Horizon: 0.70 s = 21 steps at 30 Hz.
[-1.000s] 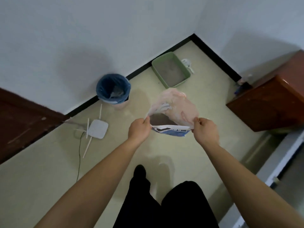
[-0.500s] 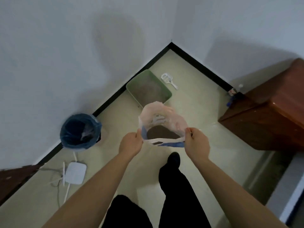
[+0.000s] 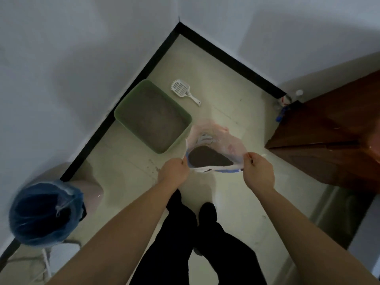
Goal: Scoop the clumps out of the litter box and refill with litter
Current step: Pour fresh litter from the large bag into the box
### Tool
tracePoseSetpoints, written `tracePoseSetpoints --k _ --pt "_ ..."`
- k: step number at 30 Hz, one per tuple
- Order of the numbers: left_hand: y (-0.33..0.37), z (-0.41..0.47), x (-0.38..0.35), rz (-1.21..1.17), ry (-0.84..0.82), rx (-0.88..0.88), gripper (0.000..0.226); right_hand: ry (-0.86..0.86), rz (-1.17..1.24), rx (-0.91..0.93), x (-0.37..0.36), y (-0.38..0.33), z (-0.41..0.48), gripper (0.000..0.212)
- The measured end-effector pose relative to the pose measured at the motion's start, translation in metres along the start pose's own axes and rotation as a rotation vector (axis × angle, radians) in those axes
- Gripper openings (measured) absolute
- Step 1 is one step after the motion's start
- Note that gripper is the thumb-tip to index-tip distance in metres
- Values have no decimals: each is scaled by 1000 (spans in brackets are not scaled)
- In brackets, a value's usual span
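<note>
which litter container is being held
The pink plastic bag, gripped by the left hand and right hand; the green litter box sits on the floor.

I have my left hand (image 3: 174, 171) and my right hand (image 3: 260, 173) each pinching one side of the mouth of a thin pink bag (image 3: 230, 144), stretching it open, with dark litter (image 3: 209, 158) inside. The bag's far edge sits just beside the right corner of the green litter box (image 3: 177, 141). The box rests on the floor (image 3: 236, 99) near the room's corner, along the left wall's black skirting, and it holds grey litter. A white scoop (image 3: 181, 90) lies flat just beyond the box, apart from it. A blue-lined bin (image 3: 67, 192) stands at the floor's left edge, and a brown wooden cabinet (image 3: 329, 140) at its right edge.
</note>
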<state>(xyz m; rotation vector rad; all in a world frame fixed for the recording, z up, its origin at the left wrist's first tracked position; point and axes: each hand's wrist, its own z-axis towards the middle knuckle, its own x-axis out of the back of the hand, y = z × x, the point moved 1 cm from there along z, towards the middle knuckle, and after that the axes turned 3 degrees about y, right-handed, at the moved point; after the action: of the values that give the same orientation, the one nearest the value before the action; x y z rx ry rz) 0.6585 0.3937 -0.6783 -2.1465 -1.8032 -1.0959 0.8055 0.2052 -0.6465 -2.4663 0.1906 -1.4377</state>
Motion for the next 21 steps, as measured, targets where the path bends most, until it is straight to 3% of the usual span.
tracePoseSetpoints --k 9,15,21 --pt "63 132 -23 -41 139 -109 59 175 170 -12 -32 13 119 31" --pt "50 220 -102 9 90 -32 55 -28 305 -97 -128 76 199 33" --pt "96 208 -101 -224 334 -155 46 -33 537 -93 -125 76 233 27"
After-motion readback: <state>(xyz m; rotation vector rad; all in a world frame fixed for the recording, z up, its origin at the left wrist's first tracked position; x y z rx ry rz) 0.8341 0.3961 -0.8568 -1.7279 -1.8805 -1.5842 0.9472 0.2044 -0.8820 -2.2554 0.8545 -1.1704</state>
